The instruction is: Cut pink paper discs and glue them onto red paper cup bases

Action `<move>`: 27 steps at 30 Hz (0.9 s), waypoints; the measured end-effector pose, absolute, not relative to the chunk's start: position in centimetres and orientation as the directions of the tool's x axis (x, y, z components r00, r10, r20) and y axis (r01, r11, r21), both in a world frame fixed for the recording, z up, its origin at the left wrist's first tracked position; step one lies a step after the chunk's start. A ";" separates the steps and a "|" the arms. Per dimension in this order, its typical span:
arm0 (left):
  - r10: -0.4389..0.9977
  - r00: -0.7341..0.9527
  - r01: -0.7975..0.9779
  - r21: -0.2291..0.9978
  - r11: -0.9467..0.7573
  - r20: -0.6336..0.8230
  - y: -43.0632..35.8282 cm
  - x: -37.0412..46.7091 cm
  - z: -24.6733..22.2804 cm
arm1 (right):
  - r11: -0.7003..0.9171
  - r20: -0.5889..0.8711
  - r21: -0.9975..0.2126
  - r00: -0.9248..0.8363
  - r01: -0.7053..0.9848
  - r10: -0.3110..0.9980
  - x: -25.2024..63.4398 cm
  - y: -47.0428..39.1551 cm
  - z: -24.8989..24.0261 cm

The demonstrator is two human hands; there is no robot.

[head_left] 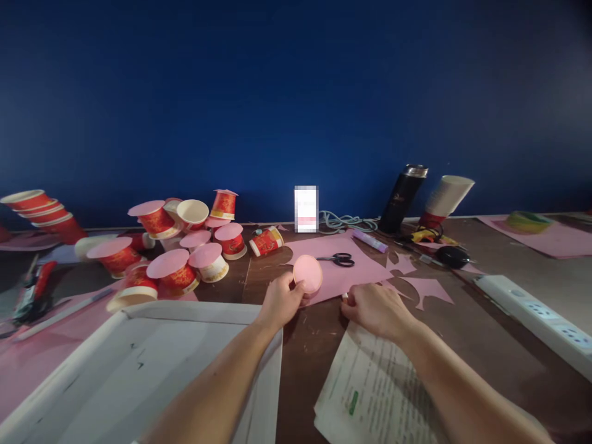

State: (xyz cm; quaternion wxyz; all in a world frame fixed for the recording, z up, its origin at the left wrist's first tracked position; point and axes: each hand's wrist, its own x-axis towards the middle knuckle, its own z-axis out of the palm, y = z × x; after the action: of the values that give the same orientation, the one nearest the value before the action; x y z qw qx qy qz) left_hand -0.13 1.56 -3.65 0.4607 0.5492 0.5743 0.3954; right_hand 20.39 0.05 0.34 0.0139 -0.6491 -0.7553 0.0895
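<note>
My left hand [283, 297] is closed on a round pink disc [308, 274] with a pale yellow rim, its face turned towards me. Whether a cup is behind the disc, I cannot tell. My right hand [377, 309] is curled over the table edge of some printed sheets [374, 382]. A small white tip [345, 296] shows between its thumb and fingers; the rest is hidden. Beyond both hands lies a pink sheet [356, 271] with black scissors [341, 259] on it. To the left stand red paper cups [173, 271], several topped with pink discs.
A white box lid [185, 364] covers the front left. A red cup [267, 241] lies on its side. Pink offcuts [428, 290], a purple glue stick [370, 241], a black flask [402, 200], a computer mouse [452, 256] and a power strip [541, 317] are on the right.
</note>
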 end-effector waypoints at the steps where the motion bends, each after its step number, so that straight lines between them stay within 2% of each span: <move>1: 0.996 0.022 0.305 0.949 0.079 -0.090 1.6 -0.2 -3.6 | 0.144 -0.138 -0.204 -0.174 0.968 0.975 20.8 0.1 0.7; 3: 0.996 0.019 0.378 0.923 0.069 -0.082 1.6 -0.2 -3.5 | 0.146 -0.250 -0.382 -0.254 0.913 0.934 21.8 0.2 1.6; 5: 0.996 0.027 0.418 0.906 0.065 -0.084 1.5 -0.2 -3.3 | 0.104 -0.265 -0.553 -0.293 0.827 0.919 23.1 0.3 2.4; 9: 0.997 0.014 0.463 0.884 0.064 -0.079 1.3 -0.1 -3.0 | 0.077 -0.280 -0.671 -0.347 0.738 0.895 24.7 0.3 3.4; 14: 1.000 -0.013 0.562 0.827 -0.001 0.009 1.5 -0.1 -3.5 | 0.077 -0.345 -0.785 -0.538 0.614 0.769 25.4 -0.2 4.1; 17: 0.999 -0.013 0.590 0.808 -0.020 0.034 1.7 -0.2 -3.9 | 0.080 -0.238 -0.882 -0.586 0.464 0.774 26.3 -0.2 4.1; 21: 0.999 -0.014 0.610 0.792 -0.017 0.032 1.7 -0.2 -3.9 | 0.164 0.063 -0.976 -0.531 0.145 0.845 27.2 0.3 3.4; 23: 0.999 -0.010 0.628 0.778 -0.020 0.034 1.6 -0.2 -3.7 | 0.227 0.121 -0.965 -0.543 0.133 0.831 26.7 0.3 3.3; 25: 0.999 0.002 0.648 0.761 -0.031 0.038 1.5 -0.2 -3.3 | 0.330 0.148 -0.923 -0.610 0.198 0.778 25.1 -0.1 3.5; 27: 0.999 0.019 0.666 0.744 -0.049 0.049 1.4 -0.1 -3.0 | 0.474 0.172 -0.854 -0.742 0.216 0.648 22.8 -0.9 3.6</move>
State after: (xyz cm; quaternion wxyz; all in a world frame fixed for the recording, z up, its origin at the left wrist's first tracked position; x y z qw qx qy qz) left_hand -0.10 1.40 -3.04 0.2754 0.6583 0.6321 0.3019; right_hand 22.81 -0.90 3.61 0.2454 -0.2627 -0.8226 0.4405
